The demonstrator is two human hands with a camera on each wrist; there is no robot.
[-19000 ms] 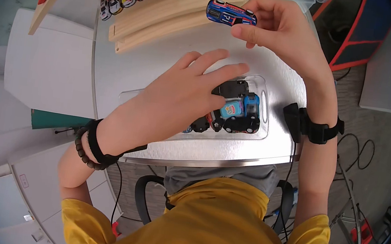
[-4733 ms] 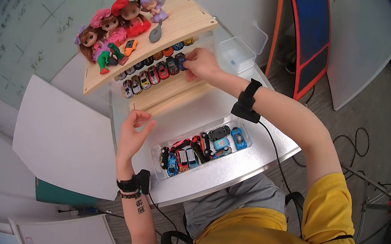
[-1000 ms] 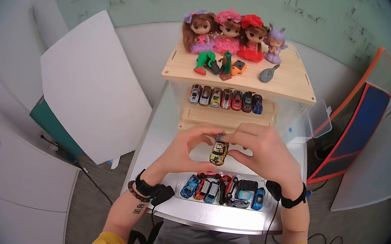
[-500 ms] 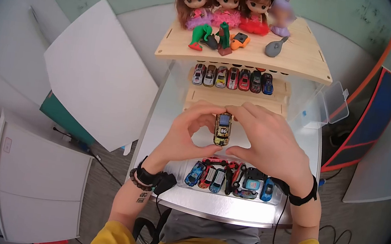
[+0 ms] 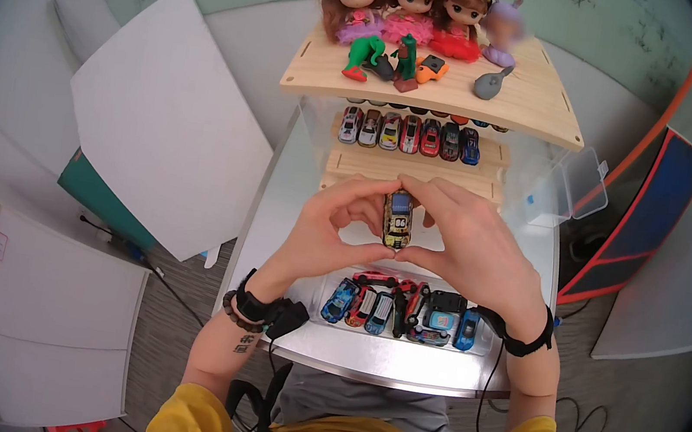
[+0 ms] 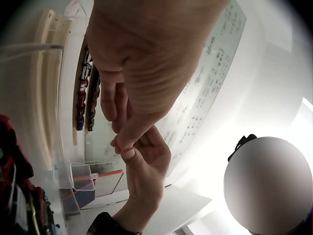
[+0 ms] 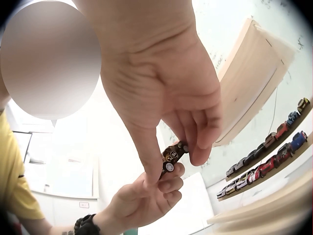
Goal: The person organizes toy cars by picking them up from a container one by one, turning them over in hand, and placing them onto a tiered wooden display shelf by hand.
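Note:
A small yellow and black toy car (image 5: 398, 220) with a "98"-like number on its roof is held up between both hands, above the far side of the tray. My left hand (image 5: 329, 227) pinches it from the left, thumb at its near end. From the right, my right hand (image 5: 475, 246) grips it with thumb and fingertips at its two ends. The right wrist view shows the toy car (image 7: 172, 157) side on, wheels visible; in the left wrist view the fingers hide it. Below lies a clear plastic tray (image 5: 483, 349) of jumbled toy cars (image 5: 360, 305).
Beyond the hands a stepped wooden rack (image 5: 417, 173) bears a row of toy cars (image 5: 410, 134), with a second row behind. Over it a wooden shelf top (image 5: 523, 95) carries dolls (image 5: 412, 15) and small figures. A clear open box (image 5: 550, 206) stands right of the rack.
The blue car from the right hand now ends the front row on the rack. The yellow car has since come into both hands; over the last second the right thumb closed in on its near end.

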